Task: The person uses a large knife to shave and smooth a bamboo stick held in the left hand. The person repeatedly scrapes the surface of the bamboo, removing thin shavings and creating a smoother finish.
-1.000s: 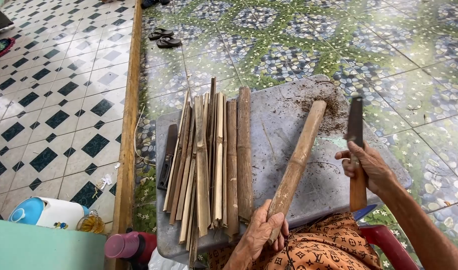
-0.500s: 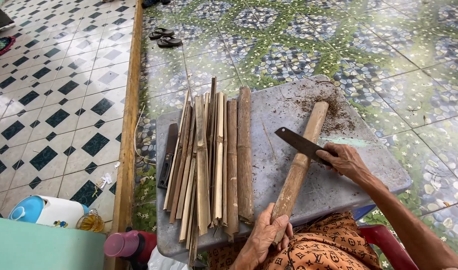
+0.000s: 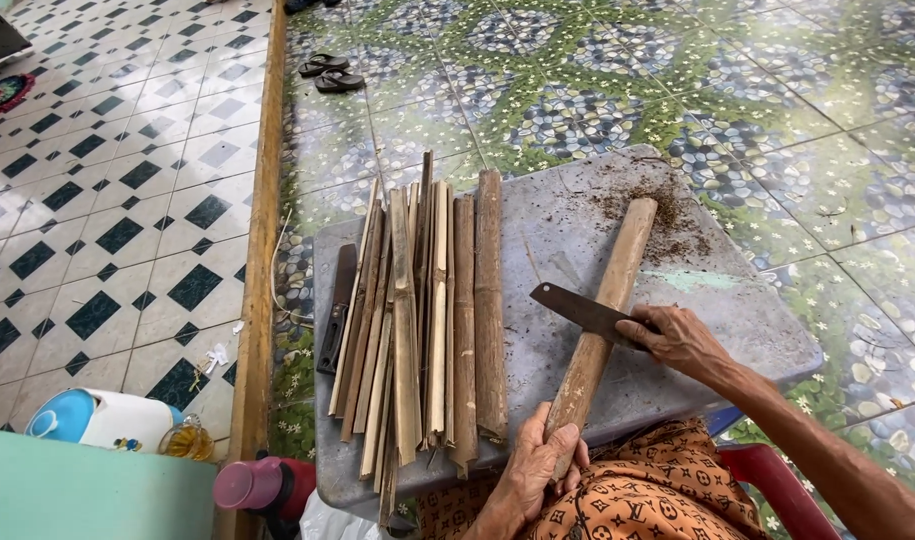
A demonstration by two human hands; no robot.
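Splitting step: left hand (image 3: 533, 472) gripped bamboo pole (image 3: 599, 320) on tabletop (image 3: 757, 330); right hand (image 3: 677, 340) clasped knife (image 3: 577, 308) across it. Next, likely, a downward strike.

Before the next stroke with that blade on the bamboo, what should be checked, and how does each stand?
1. Left hand grips the near end of the round tan bamboo pole: ok.
2. Right hand holds the dark flat-bladed knife by its handle: ok.
3. Blade lies across the pole, apart from the left hand: ok.
4. Pole's far end rests on the grey board: ok.
5. Pile of split bamboo strips lies beside the pole, not touching it: ok.
6. Blade sharpness: cannot tell.
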